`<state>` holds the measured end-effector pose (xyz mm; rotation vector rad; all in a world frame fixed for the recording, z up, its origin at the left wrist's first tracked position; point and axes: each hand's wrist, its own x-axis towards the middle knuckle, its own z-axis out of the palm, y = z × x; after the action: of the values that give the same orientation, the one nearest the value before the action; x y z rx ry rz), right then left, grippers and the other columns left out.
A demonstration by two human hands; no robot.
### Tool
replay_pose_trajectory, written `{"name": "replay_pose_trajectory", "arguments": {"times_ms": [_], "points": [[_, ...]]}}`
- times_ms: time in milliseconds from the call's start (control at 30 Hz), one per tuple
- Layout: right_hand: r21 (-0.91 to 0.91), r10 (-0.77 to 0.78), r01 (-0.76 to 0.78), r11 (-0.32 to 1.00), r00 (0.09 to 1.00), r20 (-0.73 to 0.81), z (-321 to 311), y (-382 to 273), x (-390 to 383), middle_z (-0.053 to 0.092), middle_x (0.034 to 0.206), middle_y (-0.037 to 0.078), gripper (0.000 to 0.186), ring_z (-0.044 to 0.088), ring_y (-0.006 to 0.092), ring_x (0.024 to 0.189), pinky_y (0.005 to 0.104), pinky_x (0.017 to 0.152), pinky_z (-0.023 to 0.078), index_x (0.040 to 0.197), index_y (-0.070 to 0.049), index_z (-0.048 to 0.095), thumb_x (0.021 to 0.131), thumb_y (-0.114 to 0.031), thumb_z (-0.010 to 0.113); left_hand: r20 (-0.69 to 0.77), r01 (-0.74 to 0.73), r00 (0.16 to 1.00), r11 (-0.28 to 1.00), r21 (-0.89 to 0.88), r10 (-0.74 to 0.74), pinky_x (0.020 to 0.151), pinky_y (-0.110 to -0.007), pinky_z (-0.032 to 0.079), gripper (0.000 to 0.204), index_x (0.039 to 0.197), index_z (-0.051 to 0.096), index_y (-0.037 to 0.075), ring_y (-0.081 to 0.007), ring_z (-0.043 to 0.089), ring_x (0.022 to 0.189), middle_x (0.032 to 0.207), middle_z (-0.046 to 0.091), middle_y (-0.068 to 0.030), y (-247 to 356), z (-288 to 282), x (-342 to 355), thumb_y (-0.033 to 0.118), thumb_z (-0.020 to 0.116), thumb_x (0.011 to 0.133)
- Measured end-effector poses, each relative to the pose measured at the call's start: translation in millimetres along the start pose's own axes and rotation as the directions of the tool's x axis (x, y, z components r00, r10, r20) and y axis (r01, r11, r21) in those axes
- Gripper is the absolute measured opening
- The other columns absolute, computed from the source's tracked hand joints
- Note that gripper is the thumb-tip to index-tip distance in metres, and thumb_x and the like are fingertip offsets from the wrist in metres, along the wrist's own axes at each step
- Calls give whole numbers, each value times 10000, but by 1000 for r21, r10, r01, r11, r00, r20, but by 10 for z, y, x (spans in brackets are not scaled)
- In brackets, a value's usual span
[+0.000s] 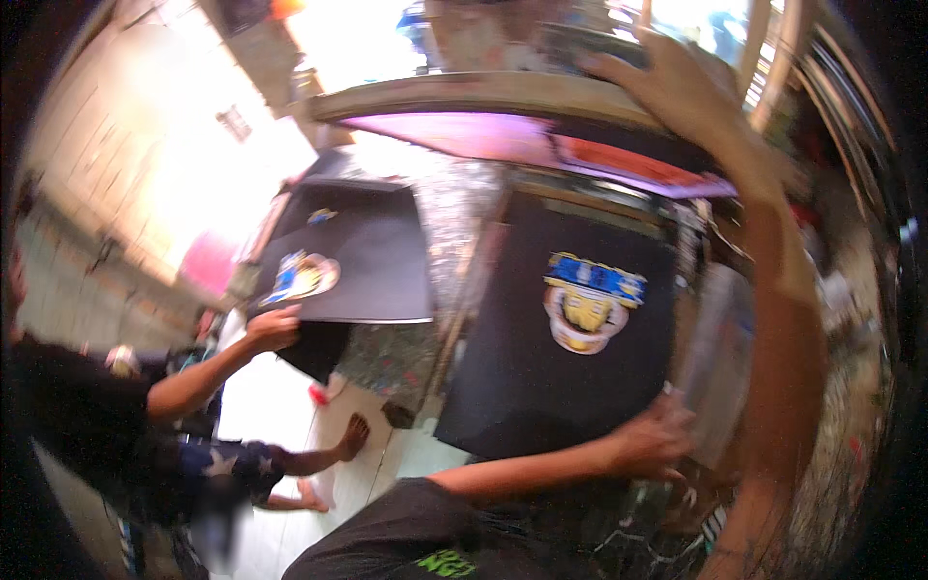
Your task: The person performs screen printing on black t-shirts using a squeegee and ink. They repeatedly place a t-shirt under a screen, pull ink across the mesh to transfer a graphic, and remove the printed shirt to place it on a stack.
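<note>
A black fabric panel (pixel 580 396) lies flat in front of me, printed with a blue, yellow and white design (pixel 587 309). My left hand (pixel 655 435) reaches across to its near right corner; the curled fingers pinch at the edge, slightly blurred. Beyond the panel, a screen-printing frame (pixel 454 92) with a wooden edge is tilted up, its mesh purple and orange underneath. My right hand (pixel 672 82) grips the frame's upper right part, near a greyish bar (pixel 590 43). What exactly the fingertips touch there is partly hidden.
At the left, another person's hand (pixel 274 329) holds the edge of a second black printed panel (pixel 377 251). That person's bare foot (pixel 354 437) is on the pale tiled floor (pixel 377 454). A speckled work surface (pixel 464 203) runs between the panels. Clutter lies at the right.
</note>
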<state>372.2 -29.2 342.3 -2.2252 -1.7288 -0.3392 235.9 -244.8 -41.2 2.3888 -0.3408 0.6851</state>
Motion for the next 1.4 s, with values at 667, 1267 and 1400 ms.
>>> {"name": "replay_pose_trajectory", "arguments": {"times_ms": [667,1267,1400], "points": [[43,8,-4,999,996,-94,-333,-11,451,699,1177,317,699,678,428,1110,451,979,510,1144,35,739,918,-600,554,123,533,721,659,530,-682,1252,-597,106,877,1586,430,267,-342,259,1550,1646,353,-126,-739,-2682,-1936,703,659,860],[-138,-330,307,942,925,-190,-222,392,878,641,1311,308,610,608,449,1230,454,1083,453,1247,-43,714,988,-541,475,115,531,722,654,539,-682,1261,-555,117,858,1573,454,263,-314,285,1548,1650,362,-123,-792,-2704,-1870,699,660,863],[-60,-238,231,971,946,-220,-234,314,811,638,1307,323,688,619,446,1220,459,1083,454,1219,33,710,963,-567,491,120,528,723,656,540,-681,1266,-558,109,863,1575,449,267,-311,278,1551,1654,352,-119,-786,-2680,-1899,707,657,862]]}}
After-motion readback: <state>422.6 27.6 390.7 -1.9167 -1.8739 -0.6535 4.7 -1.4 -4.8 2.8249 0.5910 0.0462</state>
